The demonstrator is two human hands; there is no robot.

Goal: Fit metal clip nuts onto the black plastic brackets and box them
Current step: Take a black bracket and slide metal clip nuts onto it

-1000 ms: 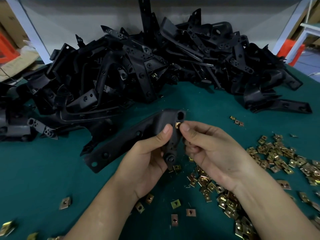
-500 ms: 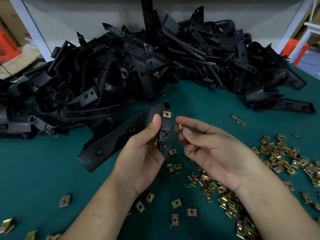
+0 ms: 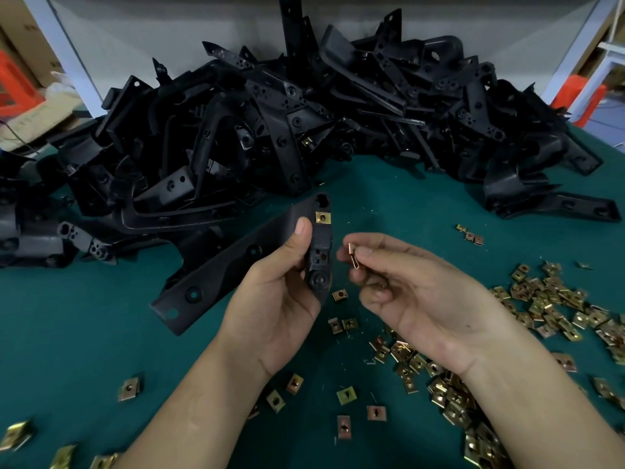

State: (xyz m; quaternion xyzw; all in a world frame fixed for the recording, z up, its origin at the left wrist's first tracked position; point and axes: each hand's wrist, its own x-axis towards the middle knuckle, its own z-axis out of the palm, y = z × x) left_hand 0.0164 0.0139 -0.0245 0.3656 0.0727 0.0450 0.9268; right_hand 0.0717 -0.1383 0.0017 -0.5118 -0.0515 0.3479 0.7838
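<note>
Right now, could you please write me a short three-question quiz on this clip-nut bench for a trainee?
1. True or false: the bracket in the left hand already carries a fitted clip nut.
2. What does the right hand pinch? A a screw; B a second clip nut; C nothing.
3. On which side of the person do most of the spare nuts lie?
Key: 1 true; 2 B; 3 their right.
</note>
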